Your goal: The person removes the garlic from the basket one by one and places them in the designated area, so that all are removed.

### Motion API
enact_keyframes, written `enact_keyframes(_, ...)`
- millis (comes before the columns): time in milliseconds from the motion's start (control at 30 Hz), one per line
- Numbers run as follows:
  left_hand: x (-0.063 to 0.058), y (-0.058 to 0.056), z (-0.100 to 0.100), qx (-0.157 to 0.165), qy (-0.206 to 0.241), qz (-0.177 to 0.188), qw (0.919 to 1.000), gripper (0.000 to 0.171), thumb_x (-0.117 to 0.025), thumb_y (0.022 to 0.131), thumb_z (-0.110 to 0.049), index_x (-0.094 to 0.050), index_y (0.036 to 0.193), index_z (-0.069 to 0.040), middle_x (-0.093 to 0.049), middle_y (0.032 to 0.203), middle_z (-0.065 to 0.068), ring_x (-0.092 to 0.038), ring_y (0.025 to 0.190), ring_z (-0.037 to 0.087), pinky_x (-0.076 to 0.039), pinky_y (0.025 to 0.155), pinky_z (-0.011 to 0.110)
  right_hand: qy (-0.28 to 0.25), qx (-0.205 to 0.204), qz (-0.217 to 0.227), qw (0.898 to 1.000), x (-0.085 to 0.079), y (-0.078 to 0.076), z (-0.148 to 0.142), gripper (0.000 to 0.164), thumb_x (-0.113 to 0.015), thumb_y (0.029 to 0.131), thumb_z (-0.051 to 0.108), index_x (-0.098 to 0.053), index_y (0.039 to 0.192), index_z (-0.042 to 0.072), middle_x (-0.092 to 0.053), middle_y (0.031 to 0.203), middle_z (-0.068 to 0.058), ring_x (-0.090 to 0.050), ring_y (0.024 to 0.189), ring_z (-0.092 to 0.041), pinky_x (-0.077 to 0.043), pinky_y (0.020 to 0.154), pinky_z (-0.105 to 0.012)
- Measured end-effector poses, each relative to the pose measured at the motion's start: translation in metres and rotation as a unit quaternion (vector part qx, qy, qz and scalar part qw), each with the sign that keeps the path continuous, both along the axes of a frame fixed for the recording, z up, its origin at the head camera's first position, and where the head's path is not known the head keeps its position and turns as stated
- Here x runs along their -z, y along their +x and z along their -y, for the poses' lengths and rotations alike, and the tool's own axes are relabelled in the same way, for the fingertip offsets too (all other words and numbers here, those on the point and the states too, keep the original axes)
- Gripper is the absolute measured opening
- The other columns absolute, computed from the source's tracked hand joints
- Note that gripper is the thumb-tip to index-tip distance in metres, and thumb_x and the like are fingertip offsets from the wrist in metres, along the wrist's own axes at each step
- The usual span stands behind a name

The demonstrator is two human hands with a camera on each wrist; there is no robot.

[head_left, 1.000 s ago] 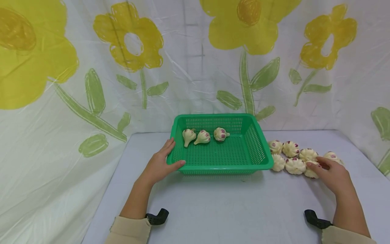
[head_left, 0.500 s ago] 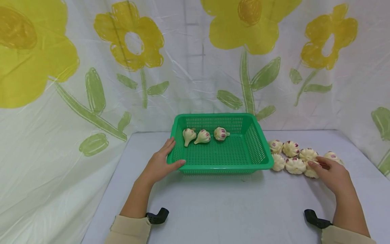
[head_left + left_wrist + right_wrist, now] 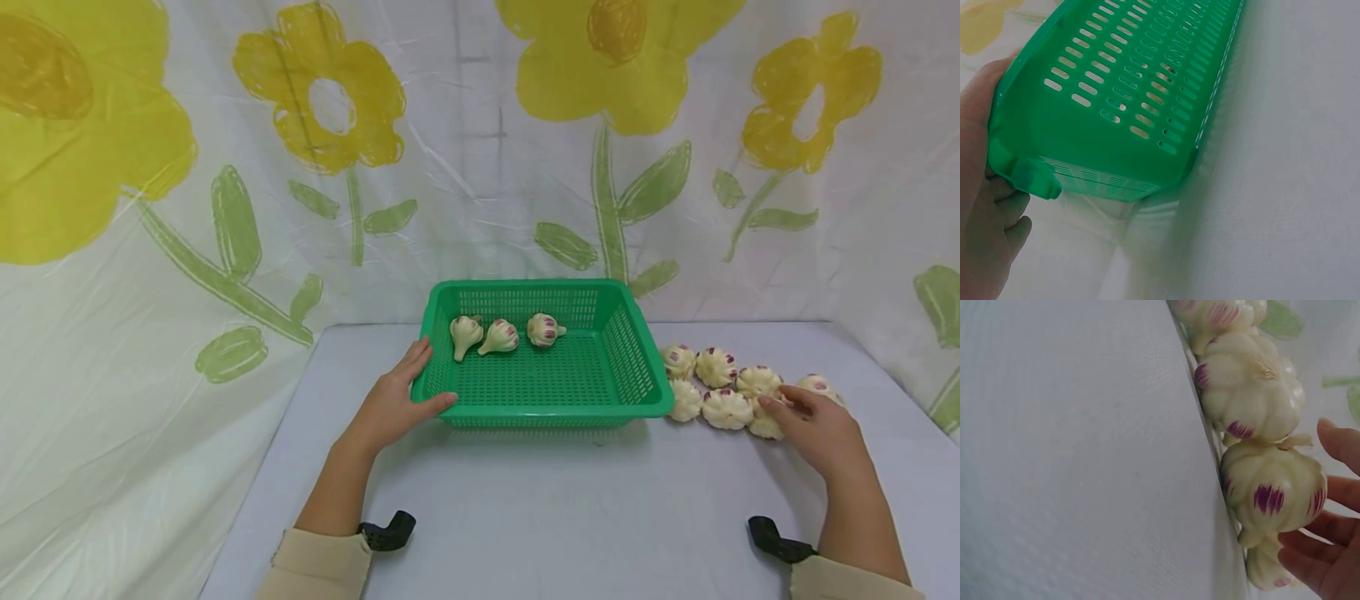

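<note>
In the head view my left hand (image 3: 388,408) holds the left front corner of a green plastic basket (image 3: 543,411). Its thumb lies over the rim; the other fingers hang along the outside of the short wall. My right hand (image 3: 823,425) reaches over the near right garlic bulb (image 3: 1272,487), a cream bulb with purple streaks. In the right wrist view the thumb stands off that bulb, while the fingers lie behind it. Several more garlic bulbs (image 3: 726,408) sit in two close rows between the basket and this hand. Inside the basket are three bulbs (image 3: 498,337) with stems.
Another garlic bulb (image 3: 817,385) lies right of the rows, partly hidden by the right hand. A white-covered table (image 3: 570,517) carries everything. Behind it hangs a white curtain (image 3: 465,208) with yellow flowers.
</note>
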State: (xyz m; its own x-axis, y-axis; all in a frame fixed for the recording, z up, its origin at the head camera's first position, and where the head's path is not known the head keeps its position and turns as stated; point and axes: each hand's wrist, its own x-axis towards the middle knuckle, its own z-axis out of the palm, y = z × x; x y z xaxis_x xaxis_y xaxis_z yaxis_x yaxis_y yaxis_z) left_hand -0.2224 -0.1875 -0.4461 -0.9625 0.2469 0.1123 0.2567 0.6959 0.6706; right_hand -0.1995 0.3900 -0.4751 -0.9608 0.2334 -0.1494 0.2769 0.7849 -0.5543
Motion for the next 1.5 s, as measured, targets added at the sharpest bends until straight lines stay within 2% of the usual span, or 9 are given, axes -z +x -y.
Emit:
enact_keyframes(200,0.001,0.001,0.002,-0.001,0.000,-0.004,1.0000,0.099,-0.065,0.083,-0.066,-0.026,0.157,-0.013,-0.014,0.165,-0.004,-0.015,0.152,0.024,-0.027,0.117,0.054,0.017,-0.011,-0.035,0.999,-0.009,-0.004,0.008,0.085,-0.039,0.098,0.062,-0.029,0.151,-0.003,-0.023,0.148,-0.043,-0.020,0.132,-0.065,-0.032,0.088,-0.079)
enact_keyframes(367,0.001,0.001,0.001,0.004,0.003,-0.006,1.0000,0.098,-0.065,0.084,-0.065,-0.027,0.156,-0.011,-0.014,0.165,-0.005,-0.015,0.152,0.022,-0.026,0.118,0.053,0.012,-0.036,-0.092,0.995,-0.019,-0.006,0.027,0.075,-0.044,0.100,0.054,-0.035,0.149,-0.002,-0.028,0.147,-0.041,-0.031,0.126,-0.064,-0.035,0.086,-0.076)
enact_keyframes(533,0.001,0.001,0.001,0.000,0.001,-0.003,1.0000,0.099,-0.065,0.083,-0.067,-0.027,0.156,-0.012,-0.014,0.164,-0.010,-0.014,0.152,0.019,-0.026,0.118,0.052,0.009,-0.065,-0.130,0.989,-0.039,-0.015,0.067,0.072,-0.047,0.100,0.054,-0.039,0.149,0.002,-0.031,0.150,-0.034,-0.038,0.124,-0.060,-0.038,0.087,-0.075)
enact_keyframes(667,-0.002,0.002,0.001,0.001,0.003,-0.002,1.0000,0.099,-0.065,0.083,-0.066,-0.027,0.156,-0.011,-0.013,0.165,-0.008,-0.014,0.152,0.021,-0.027,0.118,0.053,0.009,-0.105,-0.184,0.977,-0.056,-0.024,0.099,0.067,-0.051,0.099,0.052,-0.044,0.147,0.005,-0.039,0.149,-0.028,-0.045,0.121,-0.052,-0.042,0.088,-0.071)
enact_keyframes(867,-0.002,0.003,0.001,0.002,0.000,0.000,1.0000,0.098,-0.066,0.084,-0.064,-0.026,0.156,-0.011,-0.013,0.165,-0.006,-0.014,0.152,0.022,-0.027,0.117,0.054,-0.008,-0.179,-0.233,0.956,-0.082,-0.038,0.146,0.059,-0.056,0.098,0.046,-0.050,0.143,0.009,-0.045,0.147,-0.021,-0.043,0.131,-0.046,-0.044,0.092,-0.067)
enact_keyframes(1000,-0.001,0.002,0.001,0.004,0.002,0.000,1.0000,0.099,-0.066,0.084,-0.064,-0.026,0.156,-0.011,-0.013,0.165,-0.006,-0.014,0.152,0.022,-0.027,0.117,0.054,-0.017,-0.227,-0.221,0.948,-0.094,-0.052,0.175,0.061,-0.057,0.098,0.047,-0.049,0.144,0.009,-0.043,0.149,-0.020,-0.041,0.135,-0.044,-0.041,0.099,-0.065)
enact_keyframes(1133,0.000,0.002,0.001,0.005,0.003,-0.003,1.0000,0.100,-0.066,0.083,-0.065,-0.027,0.156,-0.009,-0.014,0.165,-0.006,-0.015,0.152,0.021,-0.027,0.117,0.053,-0.013,-0.273,-0.195,0.942,-0.096,-0.070,0.203,0.063,-0.059,0.097,0.047,-0.047,0.145,0.008,-0.042,0.150,-0.019,-0.037,0.139,-0.042,-0.035,0.107,-0.063)
enact_keyframes(1267,0.001,0.001,0.001,0.006,0.004,-0.008,0.9999,0.100,-0.066,0.083,-0.066,-0.028,0.156,-0.008,-0.015,0.165,-0.004,-0.016,0.152,0.022,-0.027,0.117,0.054,-0.003,-0.306,-0.170,0.937,-0.089,-0.086,0.230,0.063,-0.061,0.096,0.045,-0.048,0.145,0.007,-0.043,0.149,-0.019,-0.036,0.140,-0.041,-0.033,0.110,-0.061)
enact_keyframes(1500,0.001,0.002,0.001,0.002,0.001,-0.002,1.0000,0.100,-0.064,0.083,-0.068,-0.027,0.156,-0.011,-0.014,0.165,-0.006,-0.015,0.152,0.021,-0.027,0.118,0.053,-0.010,-0.328,-0.107,0.939,-0.068,-0.101,0.264,0.065,-0.065,0.095,0.038,-0.044,0.147,0.004,-0.042,0.150,-0.022,-0.039,0.138,-0.042,-0.039,0.106,-0.060)
